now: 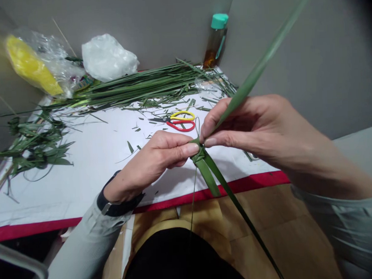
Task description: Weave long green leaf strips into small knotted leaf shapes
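Between my two hands is a small woven leaf piece (199,155), folded from green blades, with leaf ends hanging from it toward the floor. My left hand (166,150) pinches its left side between thumb and fingers. With thumb and fingertips, my right hand (250,128) grips a long leaf strip (257,72) where it meets the woven part; the strip rises to the upper right. A thin loop stands up from the top of the piece. Just behind my hands lie scissors (180,121) with one yellow and one red handle.
A long bundle of green leaves (140,86) lies along the table's back, with cut scraps before it. Finished-looking leaf pieces (35,142) are heaped at left. Plastic bags (106,56) and a teal-capped bottle (215,39) stand by the wall. Red cloth (255,179) edges the table.
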Action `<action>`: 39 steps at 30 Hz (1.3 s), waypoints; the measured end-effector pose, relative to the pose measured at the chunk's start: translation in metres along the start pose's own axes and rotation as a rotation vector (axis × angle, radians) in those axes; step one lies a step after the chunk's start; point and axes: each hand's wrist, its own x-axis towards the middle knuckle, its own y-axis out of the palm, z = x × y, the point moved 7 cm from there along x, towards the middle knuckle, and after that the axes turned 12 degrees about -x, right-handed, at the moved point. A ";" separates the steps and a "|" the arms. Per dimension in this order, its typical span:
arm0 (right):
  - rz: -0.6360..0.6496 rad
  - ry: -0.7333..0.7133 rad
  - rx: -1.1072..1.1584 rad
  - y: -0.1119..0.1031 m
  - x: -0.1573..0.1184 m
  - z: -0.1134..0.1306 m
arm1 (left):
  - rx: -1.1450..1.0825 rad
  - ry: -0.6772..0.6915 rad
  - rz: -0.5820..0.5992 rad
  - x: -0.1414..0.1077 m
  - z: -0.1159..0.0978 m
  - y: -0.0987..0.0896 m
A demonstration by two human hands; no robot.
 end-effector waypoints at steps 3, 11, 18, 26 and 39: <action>-0.024 -0.018 -0.003 -0.001 0.001 -0.002 | -0.003 0.004 -0.004 0.001 0.001 -0.001; -0.121 -0.067 -0.192 -0.002 -0.002 -0.006 | 0.004 0.053 -0.043 0.002 -0.004 0.002; -0.220 -0.050 -0.235 0.001 -0.010 0.002 | 0.110 0.087 -0.051 -0.001 -0.006 0.002; -0.334 -0.090 -0.313 0.002 -0.016 0.003 | 0.200 0.135 -0.088 0.003 -0.008 0.005; -0.529 -0.555 -0.915 -0.017 -0.017 0.025 | 0.053 -0.004 -0.066 0.003 -0.002 0.004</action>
